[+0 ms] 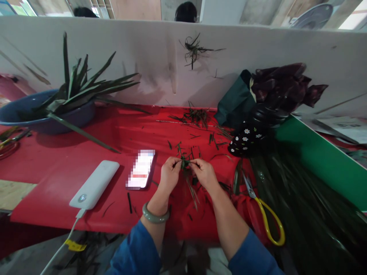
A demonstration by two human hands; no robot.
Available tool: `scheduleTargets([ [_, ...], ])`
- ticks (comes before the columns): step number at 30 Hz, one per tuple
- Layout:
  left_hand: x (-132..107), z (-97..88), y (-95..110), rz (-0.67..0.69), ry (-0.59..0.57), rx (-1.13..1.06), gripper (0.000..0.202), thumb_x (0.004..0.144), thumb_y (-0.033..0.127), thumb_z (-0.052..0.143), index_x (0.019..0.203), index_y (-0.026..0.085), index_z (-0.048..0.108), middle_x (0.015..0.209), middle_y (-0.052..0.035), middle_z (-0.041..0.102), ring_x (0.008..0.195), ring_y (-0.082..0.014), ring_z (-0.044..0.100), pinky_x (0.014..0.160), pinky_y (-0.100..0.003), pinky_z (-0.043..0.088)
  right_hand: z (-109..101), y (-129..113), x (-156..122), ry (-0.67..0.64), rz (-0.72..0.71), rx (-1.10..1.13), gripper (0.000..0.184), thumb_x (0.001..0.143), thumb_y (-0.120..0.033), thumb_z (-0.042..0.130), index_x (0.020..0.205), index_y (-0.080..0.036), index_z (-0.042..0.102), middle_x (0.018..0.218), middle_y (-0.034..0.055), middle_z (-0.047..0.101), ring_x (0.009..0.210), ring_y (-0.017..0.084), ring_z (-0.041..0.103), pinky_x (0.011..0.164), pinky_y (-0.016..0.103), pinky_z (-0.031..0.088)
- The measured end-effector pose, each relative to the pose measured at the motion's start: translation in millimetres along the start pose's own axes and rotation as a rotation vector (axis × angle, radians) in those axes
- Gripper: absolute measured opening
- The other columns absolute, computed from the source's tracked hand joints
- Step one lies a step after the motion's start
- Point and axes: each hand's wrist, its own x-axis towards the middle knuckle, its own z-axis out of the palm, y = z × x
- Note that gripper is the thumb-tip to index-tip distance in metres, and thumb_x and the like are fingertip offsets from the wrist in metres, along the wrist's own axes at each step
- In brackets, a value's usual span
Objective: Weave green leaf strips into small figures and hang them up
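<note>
My left hand (169,173) and my right hand (204,172) meet over the red table cover (114,133), both pinched on a small piece woven from green leaf strips (185,164). Loose strip ends hang from it toward me. A green bangle (155,217) circles my left wrist. Both sleeves are blue. Yellow-handled scissors (265,214) lie just right of my right forearm.
A phone (141,169) and a white power bank (95,184) with its cable lie left of my hands. A blue basin (43,114) of long leaves stands far left. Dark bags (258,110) and long leaves (301,206) fill the right. Leaf scraps (197,116) lie by the white partition.
</note>
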Motion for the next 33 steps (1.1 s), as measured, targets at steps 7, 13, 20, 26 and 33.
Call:
scheduleTargets([
  [7,3,-9.0,-6,-0.035,0.102,-0.005,0.016,0.072,0.029,0.047,0.072,0.016,0.056,0.069,-0.0006,0.056,0.067,-0.0114,0.052,0.063,-0.022,0.039,-11,-5,0,-0.106,0.047,-0.011,0.017,0.073,-0.03,0.046,0.072,-0.018,0.058,0.055,-0.0018,0.056,0.044,0.009,0.049,0.044,0.019,0.036],
  [13,1,-8.1,-4,-0.074,0.182,-0.095,0.017,0.07,0.032,0.05,0.072,0.016,0.057,0.07,-0.0012,0.056,0.067,-0.0114,0.052,0.062,-0.022,0.04,-17,-1,-2,-0.22,0.111,0.09,0.017,0.073,-0.032,0.046,0.072,-0.018,0.055,0.051,-0.0042,0.05,0.041,0.008,0.044,0.041,0.018,0.032],
  [20,0,0.1,6,-0.196,0.071,-0.381,0.019,0.067,0.032,0.054,0.074,0.014,0.056,0.062,0.0016,0.054,0.056,-0.008,0.05,0.054,-0.019,0.04,-11,-2,-1,-0.331,0.07,0.31,0.022,0.076,-0.035,0.043,0.069,-0.017,0.054,0.058,-0.002,0.053,0.052,0.009,0.048,0.05,0.02,0.037],
  [26,-3,6.5,8,-0.32,0.002,-0.635,0.033,0.068,0.037,0.054,0.095,0.017,0.054,0.08,-0.0022,0.059,0.064,-0.009,0.055,0.059,-0.021,0.044,-3,-1,0,-0.078,0.022,0.112,0.02,0.075,-0.034,0.043,0.074,-0.018,0.056,0.06,-0.0009,0.056,0.056,0.011,0.051,0.054,0.021,0.038],
  [33,-3,10.5,0,-0.27,0.01,-0.587,0.037,0.065,0.03,0.058,0.099,0.016,0.055,0.093,-0.0063,0.061,0.08,-0.0138,0.057,0.075,-0.029,0.044,0,-6,-3,-0.049,-0.097,-0.225,0.019,0.077,-0.031,0.042,0.08,-0.022,0.059,0.069,0.0,0.062,0.063,0.013,0.054,0.056,0.02,0.037],
])
